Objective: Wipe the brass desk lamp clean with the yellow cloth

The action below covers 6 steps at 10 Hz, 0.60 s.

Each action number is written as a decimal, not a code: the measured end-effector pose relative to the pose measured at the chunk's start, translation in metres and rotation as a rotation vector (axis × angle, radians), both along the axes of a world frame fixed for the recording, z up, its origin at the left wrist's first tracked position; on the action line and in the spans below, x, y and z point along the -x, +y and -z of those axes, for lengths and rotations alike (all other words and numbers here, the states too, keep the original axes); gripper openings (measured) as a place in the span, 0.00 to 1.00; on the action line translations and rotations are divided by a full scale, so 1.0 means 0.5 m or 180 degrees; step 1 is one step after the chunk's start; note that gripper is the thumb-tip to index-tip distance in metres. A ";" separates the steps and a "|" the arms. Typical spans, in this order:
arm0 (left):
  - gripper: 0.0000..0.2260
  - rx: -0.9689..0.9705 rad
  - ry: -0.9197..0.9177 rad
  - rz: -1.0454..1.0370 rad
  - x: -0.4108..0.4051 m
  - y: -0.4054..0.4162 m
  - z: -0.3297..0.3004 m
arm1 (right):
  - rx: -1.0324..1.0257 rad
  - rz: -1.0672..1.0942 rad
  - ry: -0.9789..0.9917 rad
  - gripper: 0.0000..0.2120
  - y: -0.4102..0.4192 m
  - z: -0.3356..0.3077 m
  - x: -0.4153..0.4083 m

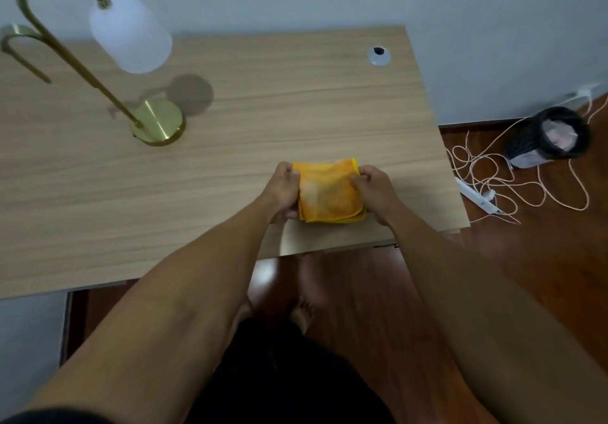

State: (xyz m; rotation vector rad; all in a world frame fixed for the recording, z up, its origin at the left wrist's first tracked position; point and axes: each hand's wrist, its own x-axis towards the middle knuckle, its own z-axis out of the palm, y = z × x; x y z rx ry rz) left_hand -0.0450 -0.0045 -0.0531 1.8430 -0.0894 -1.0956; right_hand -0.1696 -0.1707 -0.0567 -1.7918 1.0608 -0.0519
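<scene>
- The left hand [283, 184] pinches the left edge of the yellow cloth [330, 191], fingers curled over the fold, so this grip is clenched on fabric
- The right hand [371, 184] does the same at the right edge, thumb and fingers closed on the cloth; both grips hold the one thing between them
- The cloth is folded into a thick, roughly square pad with layered edges showing at its near side; it sits low over the near right part of the worktop [296, 101], though whether it rests on the surface or is lifted just clear I cannot tell
- The brass desk lamp [158, 122] stands well apart, up and to the left of the hands, its round base on the worktop and its thin stem leaning up and left to a hooked arch that carries a white frosted shade [130, 33]
- The lamp's long axis therefore runs diagonally away from the cloth, with the base the closest part
- By my judgement the left hand is the nearer one to the lamp, so the wiping has not begun and the cloth must travel leftward and away from the body first
- A bin [547, 137] and loose cables [500, 180] lie on the floor to the right, clear of that path
</scene>
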 end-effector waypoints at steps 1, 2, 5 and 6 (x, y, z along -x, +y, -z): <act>0.05 -0.0212 -0.0214 0.0110 0.006 -0.020 0.019 | 0.0388 -0.0028 0.0194 0.07 -0.010 0.018 0.007; 0.08 -0.0407 -0.0251 0.0096 0.007 -0.021 0.027 | 0.0698 -0.0032 0.0354 0.09 -0.013 0.027 0.010; 0.07 -0.0360 -0.0226 -0.0130 -0.002 0.057 -0.001 | 0.1179 -0.0212 0.0294 0.20 0.036 -0.024 -0.028; 0.01 -0.0557 -0.0456 -0.0287 -0.027 0.123 0.009 | 0.1041 -0.0463 0.0041 0.23 0.075 -0.013 -0.058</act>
